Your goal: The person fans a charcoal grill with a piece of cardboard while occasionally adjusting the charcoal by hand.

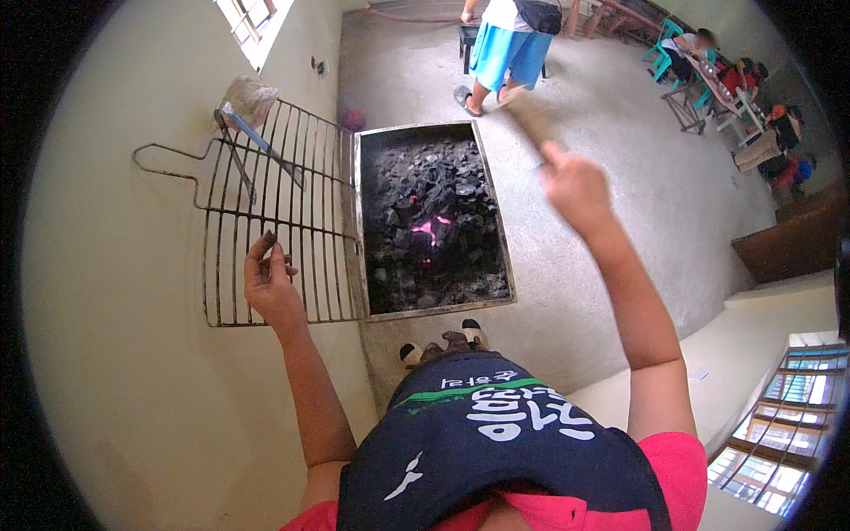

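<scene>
Before me on the floor lies a metal-framed charcoal grill, its bed filled with black charcoal. Pink-glowing embers show near its middle. My right hand is raised to the right of the grill, shut on a flat tan piece, blurred, perhaps a cardboard fan. To the left, a wire grill grate with a loop handle stands tilted up against the wall. My left hand is in front of this grate, fingers loosely curled and apart, with dark fingertips. Nothing clear shows in it.
Metal tongs, a blue-handled tool and a crumpled plastic bag rest against the grate. Beyond the grill stands a person in blue shorts by a dark stool. More people sit around a table at far right.
</scene>
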`<state>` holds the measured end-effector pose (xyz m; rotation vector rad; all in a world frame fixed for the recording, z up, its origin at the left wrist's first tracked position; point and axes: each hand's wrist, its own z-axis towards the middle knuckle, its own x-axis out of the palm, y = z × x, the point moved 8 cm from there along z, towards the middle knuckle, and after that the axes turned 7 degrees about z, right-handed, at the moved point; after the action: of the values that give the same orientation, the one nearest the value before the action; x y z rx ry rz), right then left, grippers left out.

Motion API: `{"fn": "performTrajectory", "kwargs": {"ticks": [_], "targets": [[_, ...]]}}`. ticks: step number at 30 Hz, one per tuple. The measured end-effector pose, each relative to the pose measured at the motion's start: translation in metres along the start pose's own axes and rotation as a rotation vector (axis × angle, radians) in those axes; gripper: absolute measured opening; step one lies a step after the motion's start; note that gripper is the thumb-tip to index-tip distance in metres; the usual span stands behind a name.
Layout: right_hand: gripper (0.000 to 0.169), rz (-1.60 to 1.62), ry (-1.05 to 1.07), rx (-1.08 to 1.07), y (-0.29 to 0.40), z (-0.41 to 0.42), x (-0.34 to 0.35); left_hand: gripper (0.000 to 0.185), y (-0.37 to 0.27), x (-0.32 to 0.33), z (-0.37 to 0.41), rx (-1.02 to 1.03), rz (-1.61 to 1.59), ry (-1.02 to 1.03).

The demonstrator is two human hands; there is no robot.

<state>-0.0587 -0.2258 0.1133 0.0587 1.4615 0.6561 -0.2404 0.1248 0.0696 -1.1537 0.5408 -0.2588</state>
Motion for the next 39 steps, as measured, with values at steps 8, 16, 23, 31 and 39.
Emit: {"fn": "performTrajectory", "kwargs": {"ticks": [8,16,23,31,39], "targets": [[0.030,0.299,0.119,0.063,0.005,-0.015,0.027,0.018,-0.016,-0.017,0.007,0.036,-0.118,-0.026],[0.033,0.507,0.239,-0.308,0.083,-0.061,0.054,0.018,-0.014,-0.012,0.006,0.048,-0.129,-0.011],[0.021,-0.261,-0.272,0.039,-0.024,-0.021,-0.028,0.017,-0.010,-0.022,0.004,0.046,-0.079,0.005],[0.037,0.477,0.418,0.100,0.030,-0.051,0.060,0.017,-0.024,-0.012,0.003,0.106,-0.051,0.020],[0.015,0.297,0.134,-0.011,0.028,-0.044,0.039,0.017,-0.005,-0.008,0.000,0.016,-0.045,0.045]]}}
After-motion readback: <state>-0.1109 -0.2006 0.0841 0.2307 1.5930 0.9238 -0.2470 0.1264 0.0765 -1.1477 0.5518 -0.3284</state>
